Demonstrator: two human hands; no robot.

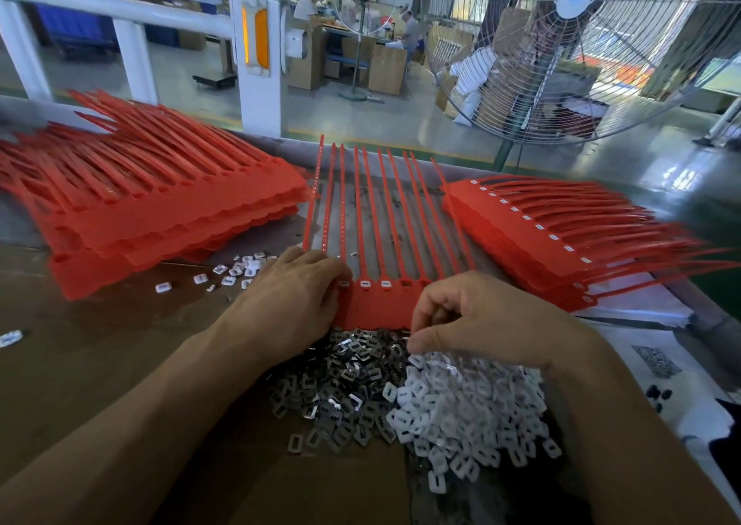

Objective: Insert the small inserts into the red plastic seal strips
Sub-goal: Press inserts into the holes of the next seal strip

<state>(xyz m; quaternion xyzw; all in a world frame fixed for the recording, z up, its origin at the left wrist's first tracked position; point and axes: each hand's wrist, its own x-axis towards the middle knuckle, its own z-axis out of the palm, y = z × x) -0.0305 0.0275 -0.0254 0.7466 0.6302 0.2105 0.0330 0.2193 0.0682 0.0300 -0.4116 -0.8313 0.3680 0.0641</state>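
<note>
A comb-like sheet of red plastic seal strips is laid flat on the surface and serves here as the landmark. Along its head band, three slots toward the left are seen filled with white inserts; the slot next to them on the right appears empty, and the rest are hidden under the right hand, so this sheet is judged to be only partly done.

Right of the sheet, a stack of finished strips is seen, each head showing a white insert. Left of it, a thicker stack of unfilled strips is judged still to be worked.

The left hand is rested on the sheet's left end, fingers bent onto the band. The right hand is held over the sheet's near edge, fingers curled as if pinching; whether anything is held cannot be told.

Just in front of the sheet, a heap of thin, shiny metal clips and a heap of matt white plastic squares, each with a slot, are piled. The strips are long, narrow, smooth and flexible.
</note>
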